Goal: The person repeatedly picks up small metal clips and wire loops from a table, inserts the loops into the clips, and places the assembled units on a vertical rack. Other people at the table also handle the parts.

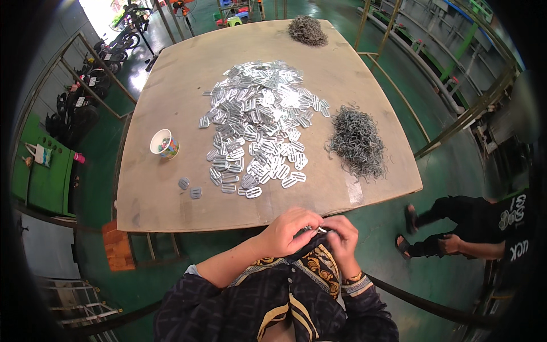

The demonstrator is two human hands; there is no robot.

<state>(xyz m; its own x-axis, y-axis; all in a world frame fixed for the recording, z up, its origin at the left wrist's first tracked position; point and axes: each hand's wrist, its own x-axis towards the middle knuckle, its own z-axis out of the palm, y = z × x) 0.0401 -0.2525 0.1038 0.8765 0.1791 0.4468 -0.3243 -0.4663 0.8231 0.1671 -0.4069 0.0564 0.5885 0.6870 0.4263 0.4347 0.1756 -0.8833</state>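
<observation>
Close together at the table's near edge, my left hand (289, 231) and my right hand (342, 235) are both closed in a pinch. Between their fingertips shows a small silver metal piece (321, 229), mostly covered, so its exact kind is unclear. Beyond them a large heap of flat, slotted metal buckles (256, 125) spreads over the middle of the table. Two loose buckles (196, 192) lie apart, to the left of the heap. On the right is a tangled pile of bent grey wire hooks (358, 141).
A paper cup (165, 143) with small bits inside stands on the left of the tan table (171, 205). Another wire pile (307, 30) sits at the far edge. A person in dark clothes (473, 228) is at the right. Motorbikes (85, 91) and metal frames surround the table.
</observation>
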